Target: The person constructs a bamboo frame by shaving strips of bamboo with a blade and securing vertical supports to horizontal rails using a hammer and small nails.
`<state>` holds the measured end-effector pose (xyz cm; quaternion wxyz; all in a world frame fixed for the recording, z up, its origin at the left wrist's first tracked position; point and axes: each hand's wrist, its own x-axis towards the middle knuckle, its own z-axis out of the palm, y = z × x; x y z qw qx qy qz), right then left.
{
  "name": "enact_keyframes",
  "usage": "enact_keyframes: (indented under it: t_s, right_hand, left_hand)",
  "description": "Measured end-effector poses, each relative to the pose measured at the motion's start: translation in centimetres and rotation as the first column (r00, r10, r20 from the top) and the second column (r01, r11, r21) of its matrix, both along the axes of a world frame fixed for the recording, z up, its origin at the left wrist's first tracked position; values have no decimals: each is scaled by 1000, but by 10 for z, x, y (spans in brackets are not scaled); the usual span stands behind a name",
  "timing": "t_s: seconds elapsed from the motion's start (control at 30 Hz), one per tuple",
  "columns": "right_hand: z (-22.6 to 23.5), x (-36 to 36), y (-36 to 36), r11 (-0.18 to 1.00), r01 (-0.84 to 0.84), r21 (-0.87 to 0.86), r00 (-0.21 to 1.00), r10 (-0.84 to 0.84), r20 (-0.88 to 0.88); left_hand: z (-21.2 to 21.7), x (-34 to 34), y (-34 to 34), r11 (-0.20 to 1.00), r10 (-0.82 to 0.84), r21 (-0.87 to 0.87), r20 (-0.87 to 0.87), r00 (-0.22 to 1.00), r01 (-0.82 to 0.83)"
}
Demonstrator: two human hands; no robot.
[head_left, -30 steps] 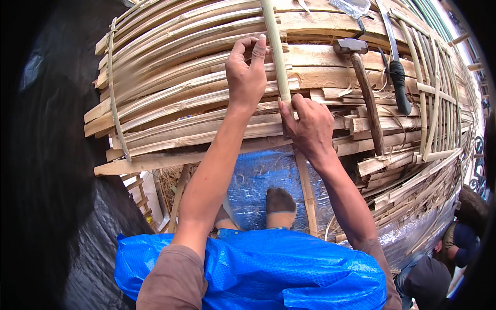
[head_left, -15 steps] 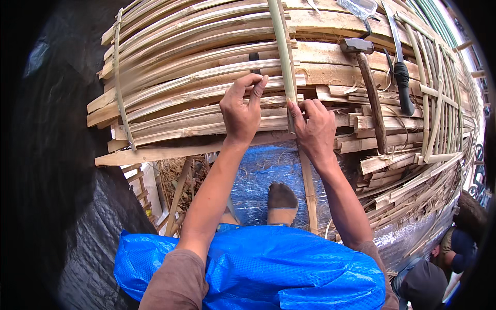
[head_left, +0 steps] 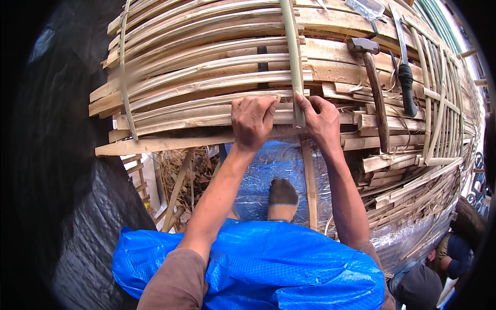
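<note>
Split bamboo slats (head_left: 206, 82) lie side by side, running left to right in front of me. Across their right ends runs a pale green bamboo crosspiece (head_left: 292, 46). My right hand (head_left: 324, 123) pinches this crosspiece near its lower end, thumb against its right side. Just left of it, my left hand (head_left: 252, 123) is over the lowest slats with thumb and fingertips pressed together. Anything between those fingertips is too small to make out. A second thin crosspiece (head_left: 124, 77) spans the slats' left ends.
A hammer (head_left: 373, 88) and a black-handled knife (head_left: 405, 77) lie to the right on stacked bamboo pieces (head_left: 392, 142). A blue plastic sheet (head_left: 289, 263) covers my lap. Black sheeting (head_left: 67, 206) hangs at the left. Another person (head_left: 421, 284) is at the lower right.
My left hand has come down and right, nearer the lower end of the crosspiece. The slats and crosspiece appear slightly further right in view. My right hand still pinches the crosspiece.
</note>
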<state>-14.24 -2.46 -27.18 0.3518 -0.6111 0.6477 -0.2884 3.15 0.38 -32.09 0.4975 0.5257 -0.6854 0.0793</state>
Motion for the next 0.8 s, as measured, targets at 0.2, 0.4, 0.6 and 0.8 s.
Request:
enact_keyframes:
  t_s: [0.2, 0.4, 0.6, 0.8]
  right_hand:
    - [-1, 3, 5, 999, 31, -35, 1000, -31, -2]
    - [-5, 7, 8, 997, 40, -73, 999, -40, -6]
    - [-24, 10, 5, 811, -101, -576, 987, 8, -162]
    - [-31, 11, 4, 704, -282, -651, 927, 25, -375]
  left_hand:
    - [8, -15, -4, 982, -5, 149, -597, 802, 117]
    - [21, -20, -9, 968, 24, 159, -828, 560, 193]
    - [21, -17, -5, 934, 31, 228, -820, 572, 276]
    - [22, -25, -24, 975, 6, 162, -706, 708, 154]
